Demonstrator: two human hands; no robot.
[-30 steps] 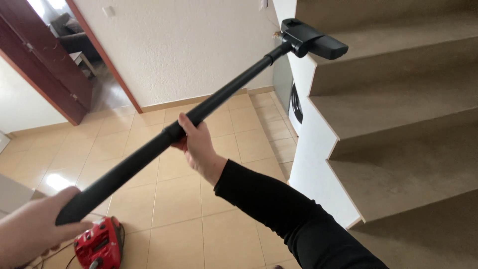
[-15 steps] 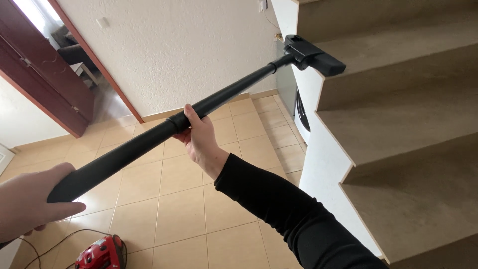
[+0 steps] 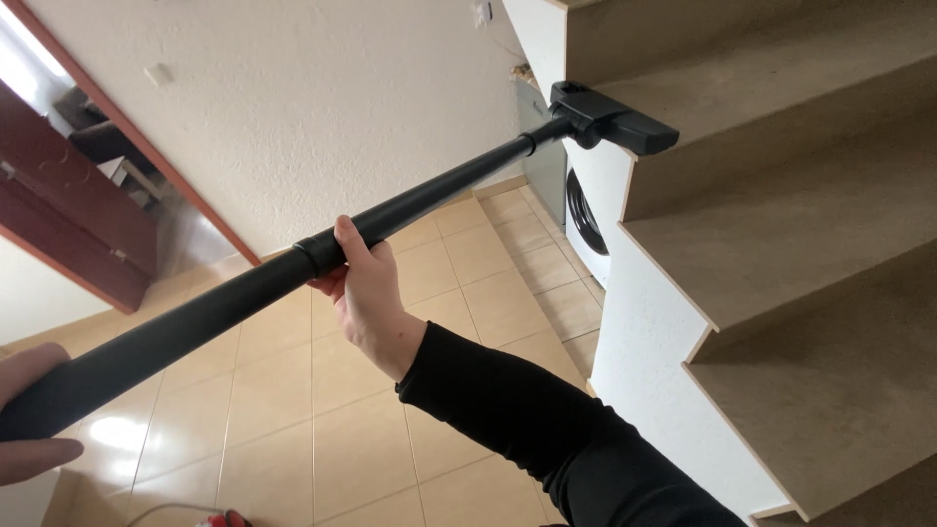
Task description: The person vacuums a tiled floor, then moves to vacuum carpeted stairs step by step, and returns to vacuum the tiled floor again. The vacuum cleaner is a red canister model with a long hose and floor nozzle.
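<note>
- The left hand (image 3: 29,410) at the left edge grips the lower end of the black vacuum wand (image 3: 244,293); only part of the hand shows.
- The right hand (image 3: 363,283), in a black sleeve, wraps around the wand at its collar joint, thumb on top.
- The wand slants up to the right over the beige tiled floor (image 3: 361,439).
- The floor nozzle (image 3: 613,119) rests at the left edge of an upper carpeted stair tread (image 3: 781,107).
- Judging by this, that step is being cleaned; whether the lower treads (image 3: 810,254) are done cannot be told, as no dirt shows.
- A washing machine door (image 3: 584,210) shows under the stairs.
</note>
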